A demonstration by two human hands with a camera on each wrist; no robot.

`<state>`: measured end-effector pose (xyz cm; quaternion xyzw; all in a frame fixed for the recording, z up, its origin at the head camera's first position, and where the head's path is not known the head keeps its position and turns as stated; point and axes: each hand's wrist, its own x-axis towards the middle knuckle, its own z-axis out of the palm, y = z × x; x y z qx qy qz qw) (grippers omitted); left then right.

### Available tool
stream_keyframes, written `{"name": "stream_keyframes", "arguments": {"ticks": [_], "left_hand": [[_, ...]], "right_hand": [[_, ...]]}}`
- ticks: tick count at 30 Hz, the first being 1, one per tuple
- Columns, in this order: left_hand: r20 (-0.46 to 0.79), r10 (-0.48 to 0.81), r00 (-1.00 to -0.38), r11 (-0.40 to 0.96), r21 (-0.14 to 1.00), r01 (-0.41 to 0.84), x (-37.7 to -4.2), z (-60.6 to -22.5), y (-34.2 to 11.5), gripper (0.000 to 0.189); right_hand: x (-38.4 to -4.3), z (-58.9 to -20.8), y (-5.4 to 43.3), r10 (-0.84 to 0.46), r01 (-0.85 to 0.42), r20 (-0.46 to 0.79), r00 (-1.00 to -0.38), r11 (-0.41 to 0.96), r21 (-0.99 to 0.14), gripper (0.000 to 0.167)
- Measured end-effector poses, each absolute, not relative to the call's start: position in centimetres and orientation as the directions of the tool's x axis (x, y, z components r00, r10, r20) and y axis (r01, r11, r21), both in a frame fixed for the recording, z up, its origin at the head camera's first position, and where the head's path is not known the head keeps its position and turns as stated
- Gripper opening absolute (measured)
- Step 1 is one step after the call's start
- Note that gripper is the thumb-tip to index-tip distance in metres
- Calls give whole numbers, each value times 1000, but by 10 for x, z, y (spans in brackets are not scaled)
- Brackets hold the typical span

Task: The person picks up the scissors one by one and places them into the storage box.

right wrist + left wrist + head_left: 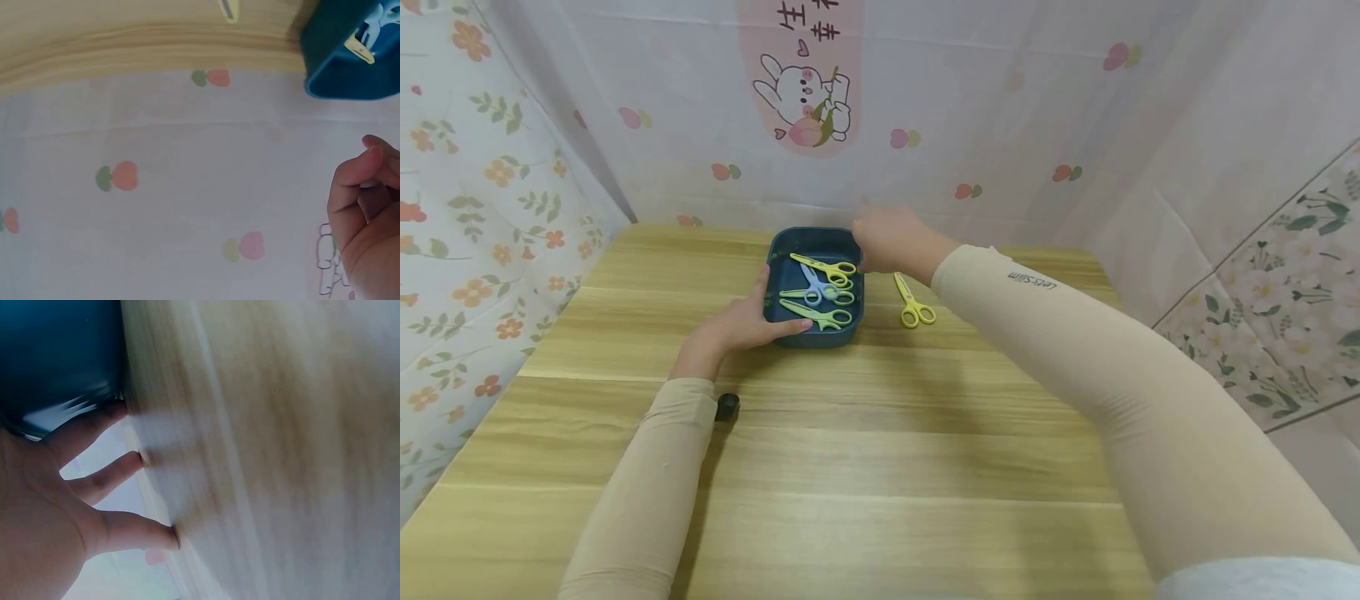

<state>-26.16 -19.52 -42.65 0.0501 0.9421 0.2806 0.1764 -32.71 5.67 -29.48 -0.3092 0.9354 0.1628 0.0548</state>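
Note:
A dark blue box (820,340) holds several small scissors: a yellow pair (816,264), a blue pair (817,288) and green ones, the nearest green pair (820,316) lying by the front rim. My left hand (741,323) rests against the box's left front corner, index finger along the side, thumb across the front rim. Its other fingers are spread and fairly straight in the left wrist view, fingertips at the tabletop. Over the box's back right corner is my right hand (895,237); the right wrist view shows its fingers loosely curled, holding nothing visible.
Yellow scissors (917,313) lie on the wooden table (850,467) to the right of the box. A printed curtain (925,100) hangs right behind the table's back edge, and floral cloth (490,208) hangs at the left. A small black object (727,406) shows beside my left wrist.

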Motion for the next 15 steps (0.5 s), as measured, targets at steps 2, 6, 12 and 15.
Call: {"name": "stream_keyframes", "arguments": {"ticks": [2, 6, 12, 15], "left_hand": [[-303, 195, -933, 836, 548, -3, -261, -426, -194, 142], [-301, 192, -934, 833, 553, -7, -261, -425, -193, 143], [-298, 191, -935, 827, 562, -11, -260, -426, -193, 143], [-298, 192, -935, 827, 562, -9, -261, -428, -193, 143]], "right_hand": [[-325, -297, 65, -567, -600, -196, -800, 760, 252, 38], [-321, -302, 80, -562, -590, -181, -807, 778, 215, 35], [-309, -319, 97, -496, -525, -179, -850, 827, 200, 44], [-305, -331, 105, -463, -495, -200, -864, 855, 156, 45]]}}
